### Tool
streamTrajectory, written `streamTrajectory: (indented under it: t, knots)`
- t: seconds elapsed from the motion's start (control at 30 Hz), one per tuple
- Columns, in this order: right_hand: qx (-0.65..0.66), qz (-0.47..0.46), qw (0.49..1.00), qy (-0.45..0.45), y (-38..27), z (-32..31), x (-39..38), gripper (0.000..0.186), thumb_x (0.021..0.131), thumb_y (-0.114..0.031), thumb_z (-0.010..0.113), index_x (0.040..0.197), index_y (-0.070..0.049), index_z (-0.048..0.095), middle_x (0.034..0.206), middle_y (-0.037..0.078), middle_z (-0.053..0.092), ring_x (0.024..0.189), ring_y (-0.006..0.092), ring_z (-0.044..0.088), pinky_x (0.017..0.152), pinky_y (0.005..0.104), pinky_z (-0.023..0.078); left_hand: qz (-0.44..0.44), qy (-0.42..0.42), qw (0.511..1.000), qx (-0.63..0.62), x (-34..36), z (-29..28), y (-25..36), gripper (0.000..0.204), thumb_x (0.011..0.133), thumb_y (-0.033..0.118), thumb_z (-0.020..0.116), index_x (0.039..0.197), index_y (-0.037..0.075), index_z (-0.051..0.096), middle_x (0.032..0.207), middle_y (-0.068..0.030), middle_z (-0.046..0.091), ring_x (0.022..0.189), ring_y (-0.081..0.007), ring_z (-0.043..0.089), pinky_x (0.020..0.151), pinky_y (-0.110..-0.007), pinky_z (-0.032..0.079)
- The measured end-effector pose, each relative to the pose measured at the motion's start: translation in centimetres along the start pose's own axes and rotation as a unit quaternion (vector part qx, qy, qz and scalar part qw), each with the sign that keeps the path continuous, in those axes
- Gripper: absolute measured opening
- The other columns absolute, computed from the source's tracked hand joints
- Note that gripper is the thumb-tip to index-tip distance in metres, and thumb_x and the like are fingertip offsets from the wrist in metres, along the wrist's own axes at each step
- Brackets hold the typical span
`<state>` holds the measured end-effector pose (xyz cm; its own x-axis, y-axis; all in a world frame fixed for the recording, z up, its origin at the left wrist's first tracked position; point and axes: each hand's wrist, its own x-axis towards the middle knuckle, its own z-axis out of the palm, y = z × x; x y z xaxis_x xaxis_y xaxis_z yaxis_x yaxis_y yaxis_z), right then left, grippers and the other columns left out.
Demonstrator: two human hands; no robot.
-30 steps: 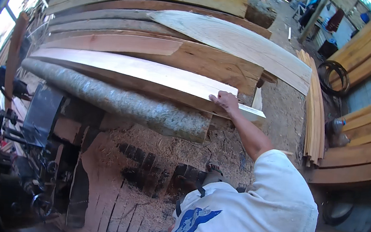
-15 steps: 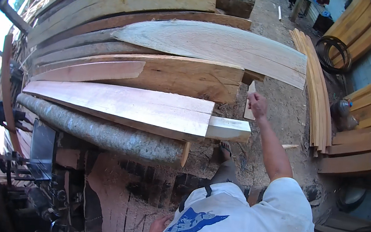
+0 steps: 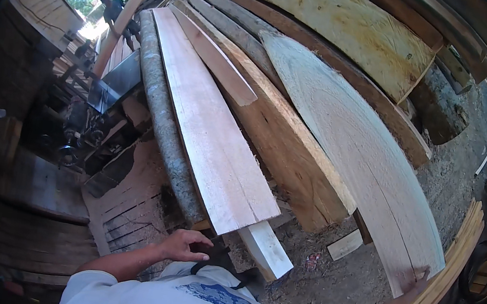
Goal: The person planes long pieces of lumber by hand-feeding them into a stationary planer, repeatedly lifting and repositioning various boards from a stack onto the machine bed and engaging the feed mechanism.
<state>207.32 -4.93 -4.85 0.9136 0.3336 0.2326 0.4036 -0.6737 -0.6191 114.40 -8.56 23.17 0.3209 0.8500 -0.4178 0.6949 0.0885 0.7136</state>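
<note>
Fingers of the left hand (image 3: pixel 183 245) curl loosely, empty, just below the pale plank (image 3: pixel 208 141); right hand (image 3: pixel 419 277) behind the wide slab's (image 3: pixel 365 155) end, grip unclear

Pale sawn plank (image 3: pixel 213 130) atop bark-edged log (image 3: pixel 165 124)

No packages, labels, signs or screens visible anywhere in view.
</note>
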Motion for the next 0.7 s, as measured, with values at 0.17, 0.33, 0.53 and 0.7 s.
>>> streamTrajectory:
  t: [0.17, 0.33, 0.53, 0.7]
  knots:
    - [0.081, 0.045, 0.993, 0.071, 1.2, -6.9, 2.9, 0.08, 0.087, -0.059, 0.053, 0.139, 0.0, 0.042, 0.136, 0.025, 0.048, 0.117, 0.0338, 0.054, 0.095, 0.0398, 0.046, -0.042, -0.096, 0.9, -0.424, 12.0, 4.8, 9.4, 0.061, 0.093, 0.053, 0.053, 0.122, -0.001, 0.056, 0.11, -0.0107, 0.064, 0.104, -0.0236, 0.063, 0.096, -0.035, 0.048]
    - [0.189, 0.075, 0.974, 0.104, -3.5, -16.6, -2.0, 0.078, 0.089, -0.057, 0.051, 0.14, 0.0, 0.04, 0.138, 0.024, 0.046, 0.12, 0.0337, 0.052, 0.098, 0.041, 0.044, -0.235, -0.127, 0.585, -0.766, 28.2, 10.9, 16.9, 0.083, 0.088, 0.073, 0.038, 0.129, 0.002, 0.048, 0.124, -0.0173, 0.055, 0.11, -0.0314, 0.056, 0.099, -0.046, 0.045]
    - [0.339, 0.155, 0.928, 0.008, -13.0, -24.1, -20.4, 0.075, 0.091, -0.055, 0.049, 0.141, 0.0, 0.038, 0.14, 0.022, 0.043, 0.123, 0.0335, 0.049, 0.101, 0.0425, 0.042, -0.198, -0.121, 0.593, -0.771, 31.0, 15.1, 17.8, 0.085, 0.086, 0.074, 0.039, 0.132, 0.003, 0.046, 0.126, -0.0176, 0.054, 0.112, -0.033, 0.055, 0.1, -0.048, 0.043]
    - [0.432, 0.229, 0.857, -0.163, -19.8, -23.9, -33.5, 0.073, 0.093, -0.052, 0.047, 0.142, 0.0, 0.036, 0.142, 0.02, 0.041, 0.125, 0.0334, 0.046, 0.103, 0.0437, 0.04, -0.158, -0.058, 0.628, -0.76, 27.9, 12.5, 12.3, 0.088, 0.084, 0.075, 0.04, 0.134, 0.003, 0.044, 0.129, -0.0179, 0.052, 0.114, -0.0345, 0.054, 0.101, -0.05, 0.042]
